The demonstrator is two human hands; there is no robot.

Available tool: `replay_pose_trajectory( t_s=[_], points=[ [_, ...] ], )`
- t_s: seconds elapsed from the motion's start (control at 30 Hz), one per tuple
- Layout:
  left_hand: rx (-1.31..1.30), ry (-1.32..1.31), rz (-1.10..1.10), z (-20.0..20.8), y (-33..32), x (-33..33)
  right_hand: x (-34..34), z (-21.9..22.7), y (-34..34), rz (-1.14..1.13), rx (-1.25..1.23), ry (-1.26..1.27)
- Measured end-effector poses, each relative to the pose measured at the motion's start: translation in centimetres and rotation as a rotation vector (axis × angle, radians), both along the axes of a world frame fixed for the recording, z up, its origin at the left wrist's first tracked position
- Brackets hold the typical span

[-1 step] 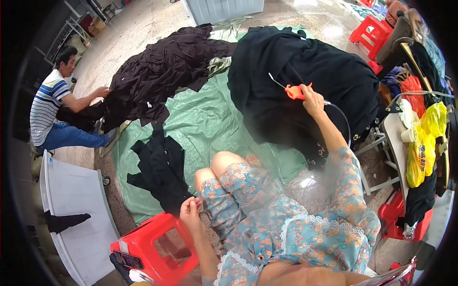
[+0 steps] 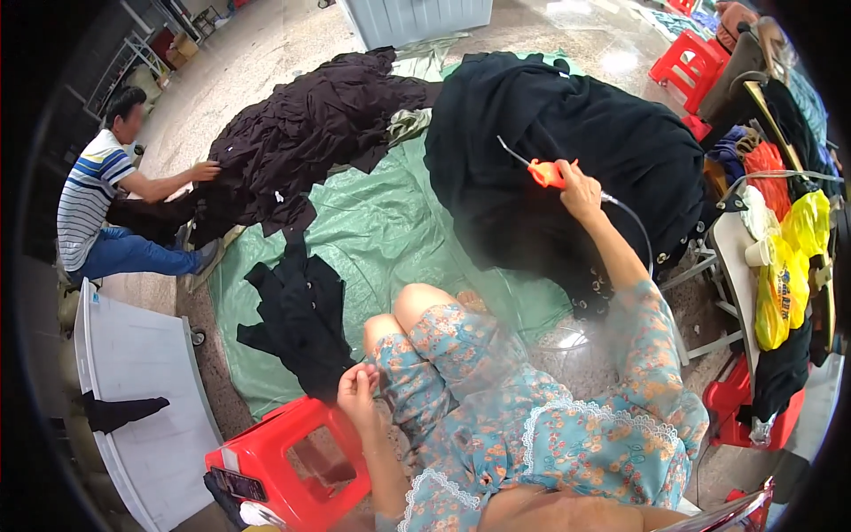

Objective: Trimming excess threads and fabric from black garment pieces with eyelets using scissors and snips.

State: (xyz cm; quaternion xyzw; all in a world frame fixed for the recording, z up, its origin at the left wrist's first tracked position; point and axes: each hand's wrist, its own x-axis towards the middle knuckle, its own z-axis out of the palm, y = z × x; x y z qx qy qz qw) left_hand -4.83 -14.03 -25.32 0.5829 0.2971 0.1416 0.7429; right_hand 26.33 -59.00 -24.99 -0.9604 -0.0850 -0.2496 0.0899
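Note:
My right hand (image 2: 580, 192) is closed round an orange air blow gun (image 2: 548, 173), raised over the big black cloth heap (image 2: 567, 115). The gun's thin metal nozzle points up and to the left, and a hose (image 2: 640, 220) trails from its grip. Low on the left, my left hand (image 2: 359, 392) is beside my knee with thumb and fingers pinched together. Whatever they hold, if anything, is too small to make out. Just beyond those fingers lies a black garment (image 2: 301, 310), spread on a green plastic sheet (image 2: 381, 213) and reaching toward a red stool (image 2: 266, 457).
A co-worker (image 2: 93, 195) sits at the far left, one hand at a dark brown cloth pile (image 2: 301, 115). A grey-white bin (image 2: 142, 381) stands at left, another bin (image 2: 417, 19) at the back. At right are a chair with a yellow bag (image 2: 782, 288) and red stools (image 2: 687, 66).
The co-worker's hand has shifted slightly to the right along the brown pile. My own hands stay almost where they were.

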Motion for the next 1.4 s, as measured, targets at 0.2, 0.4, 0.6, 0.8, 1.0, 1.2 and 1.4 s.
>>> replay_pose_trajectory(
  t_s=[0.2, 0.4, 0.6, 0.8, 1.0, 1.2, 1.4],
  points=[
    [-0.322, -0.186, -0.443, -0.2, -7.5, 10.2, -9.8, 13.8, 5.6, 0.130, 0.074, 0.138],
    [-0.902, 0.084, -0.822, 3.9, -21.3, 24.0, -18.6, 20.3, 4.0, 0.186, 0.150, 0.105],
    [-1.034, -0.059, -0.796, 6.7, -24.7, 28.8, -24.5, 21.7, 5.5, 0.352, 0.255, 0.415],
    [-0.839, -0.261, -0.390, 12.9, -14.2, 30.9, -23.1, 23.5, 6.7, 0.479, 0.388, 0.292],
    [-0.542, -0.544, -0.157, 16.5, 2.2, 19.4, -20.8, 24.5, 12.0, 0.795, 0.254, 0.362],
    [-0.443, -0.224, -0.017, 6.9, 2.9, -0.4, -25.4, 19.9, 14.3, 1.168, 0.171, 1.153],
    [-0.976, 0.026, -0.051, -7.1, 0.0, -9.1, -27.1, 18.0, 10.6, 0.874, 0.162, 1.519]
  ],
)
